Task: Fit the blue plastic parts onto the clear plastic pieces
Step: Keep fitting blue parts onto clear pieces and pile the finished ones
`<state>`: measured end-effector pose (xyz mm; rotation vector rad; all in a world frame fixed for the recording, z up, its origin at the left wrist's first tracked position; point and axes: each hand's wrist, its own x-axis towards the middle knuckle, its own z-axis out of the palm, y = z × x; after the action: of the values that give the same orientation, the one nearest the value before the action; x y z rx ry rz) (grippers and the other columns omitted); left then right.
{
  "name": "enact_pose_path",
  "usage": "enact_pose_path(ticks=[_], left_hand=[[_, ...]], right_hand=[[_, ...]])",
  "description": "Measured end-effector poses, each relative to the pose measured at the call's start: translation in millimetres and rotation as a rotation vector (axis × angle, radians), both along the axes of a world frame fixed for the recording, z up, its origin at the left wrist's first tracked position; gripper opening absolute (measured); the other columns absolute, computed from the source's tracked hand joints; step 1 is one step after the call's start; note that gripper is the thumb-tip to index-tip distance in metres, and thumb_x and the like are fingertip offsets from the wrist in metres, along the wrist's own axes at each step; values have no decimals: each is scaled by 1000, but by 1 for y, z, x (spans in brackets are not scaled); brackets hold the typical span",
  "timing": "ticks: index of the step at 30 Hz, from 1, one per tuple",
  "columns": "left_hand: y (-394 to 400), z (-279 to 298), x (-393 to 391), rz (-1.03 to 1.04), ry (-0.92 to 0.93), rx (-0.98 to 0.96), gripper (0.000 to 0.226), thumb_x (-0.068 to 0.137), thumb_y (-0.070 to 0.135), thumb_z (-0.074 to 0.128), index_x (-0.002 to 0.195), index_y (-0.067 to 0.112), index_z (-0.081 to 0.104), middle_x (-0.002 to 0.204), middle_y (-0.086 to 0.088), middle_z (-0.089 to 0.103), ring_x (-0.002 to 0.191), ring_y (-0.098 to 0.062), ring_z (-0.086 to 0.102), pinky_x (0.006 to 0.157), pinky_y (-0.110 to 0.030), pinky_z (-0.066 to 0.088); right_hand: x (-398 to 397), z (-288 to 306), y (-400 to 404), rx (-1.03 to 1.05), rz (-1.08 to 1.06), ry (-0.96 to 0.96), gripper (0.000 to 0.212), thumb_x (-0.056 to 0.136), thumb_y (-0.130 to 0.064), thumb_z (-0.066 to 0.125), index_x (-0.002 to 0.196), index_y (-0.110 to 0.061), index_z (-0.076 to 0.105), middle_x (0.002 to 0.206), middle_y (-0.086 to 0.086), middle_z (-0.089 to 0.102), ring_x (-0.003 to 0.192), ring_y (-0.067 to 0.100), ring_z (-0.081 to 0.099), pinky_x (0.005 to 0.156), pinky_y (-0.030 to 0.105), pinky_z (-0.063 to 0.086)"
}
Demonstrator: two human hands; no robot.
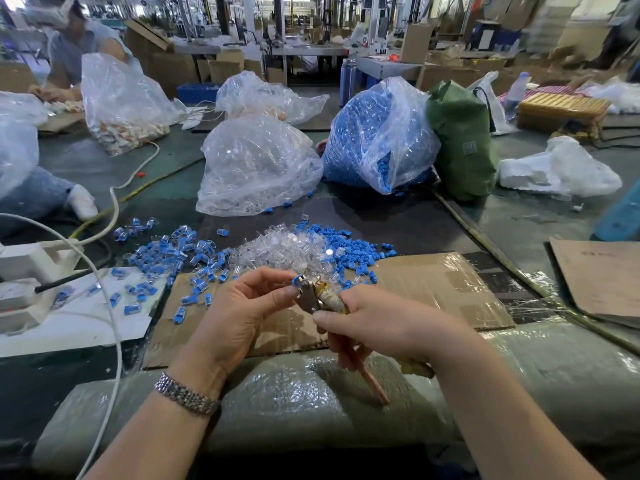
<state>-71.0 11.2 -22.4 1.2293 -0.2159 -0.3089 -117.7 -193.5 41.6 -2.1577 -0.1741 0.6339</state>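
Observation:
My left hand (pixel 242 310) pinches a small blue part (pixel 295 280) at the tip of a pair of pliers (pixel 311 295). My right hand (pixel 377 323) grips the pliers' tape-wrapped handles, one handle sticking out below my fingers. Just beyond my hands lies a heap of clear plastic pieces (pixel 280 249). Loose blue parts (pixel 349 249) lie to its right. Fitted blue-and-clear pieces (pixel 173 254) spread to its left over the cardboard sheet (pixel 433 289).
Behind the heaps stand a bag of clear pieces (pixel 256 168) and a bag of blue parts (pixel 374 136), with a green bag (pixel 464 140) beside them. White cables (pixel 114 209) and white foam (pixel 34 261) lie at left. Another person (pixel 72 46) works at far left.

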Motion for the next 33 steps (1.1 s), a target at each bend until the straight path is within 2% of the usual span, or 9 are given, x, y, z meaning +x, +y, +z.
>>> enact_pose_path(ticks=[4, 11, 14, 17, 19, 22, 25, 30, 33], left_hand=[[0, -1, 0, 44, 5, 34, 36, 65, 21, 89, 97, 9, 78, 109, -23, 73, 101, -34, 71, 85, -42, 63], [1, 0, 0, 67, 13, 86, 34, 66, 22, 85, 97, 10, 78, 106, -20, 75, 92, -31, 74, 70, -33, 63], [-1, -3, 1, 129, -21, 102, 25, 73, 19, 82, 97, 13, 78, 103, -16, 76, 91, -27, 74, 72, -30, 63], [1, -10, 5, 422, -125, 320, 11, 85, 18, 77, 95, 22, 75, 96, -3, 76, 85, -12, 71, 75, -29, 60], [6, -14, 10, 706, -220, 578, 13, 90, 18, 75, 98, 29, 70, 100, 4, 71, 80, -4, 65, 76, -25, 55], [9, -14, 15, 941, -277, 705, 33, 89, 8, 68, 116, 24, 60, 122, 2, 46, 77, -8, 54, 80, -22, 47], [1, -13, 13, 847, -396, 804, 34, 90, 8, 66, 120, 22, 58, 122, 2, 44, 76, -8, 52, 69, -6, 42], [-22, -18, 2, 361, -736, 958, 6, 92, 19, 68, 97, 23, 67, 95, 8, 58, 81, -6, 58, 72, -24, 53], [-26, -23, 1, 262, -821, 1033, 10, 92, 32, 65, 98, 26, 69, 96, 13, 59, 84, -2, 59, 72, -32, 57]], right_hand=[[0, -7, 7, -56, -37, -72, 41, 104, -43, 50, 78, -12, 55, 64, 3, 62, 52, 17, 63, 64, 37, 57], [3, -9, 8, -121, -30, -69, 44, 102, -51, 48, 79, -14, 56, 69, 3, 62, 58, 18, 61, 76, 43, 58], [3, -8, 3, -75, -57, -52, 45, 101, -53, 50, 84, -13, 60, 70, 2, 64, 57, 13, 64, 67, 33, 56], [12, -6, -18, -162, -179, -120, 40, 97, -54, 56, 83, -16, 59, 70, -2, 61, 52, 9, 53, 50, 21, 46], [21, -8, -40, -326, -321, -224, 39, 95, -56, 58, 83, -18, 58, 73, -2, 62, 58, 12, 53, 52, 27, 44], [31, -21, -70, -658, -487, -333, 41, 93, -53, 60, 84, -13, 54, 84, 5, 64, 78, 24, 61, 62, 34, 44], [38, -40, -82, -869, -523, -359, 39, 95, -49, 60, 102, -11, 61, 110, 13, 65, 104, 32, 60, 85, 40, 50], [44, -57, -79, -969, -576, -364, 62, 96, -58, 53, 131, -7, 55, 133, 19, 50, 127, 36, 44, 105, 49, 39], [49, -57, -68, -902, -603, -597, 46, 96, -53, 56, 126, -17, 57, 127, 8, 48, 123, 29, 41, 100, 48, 37]])
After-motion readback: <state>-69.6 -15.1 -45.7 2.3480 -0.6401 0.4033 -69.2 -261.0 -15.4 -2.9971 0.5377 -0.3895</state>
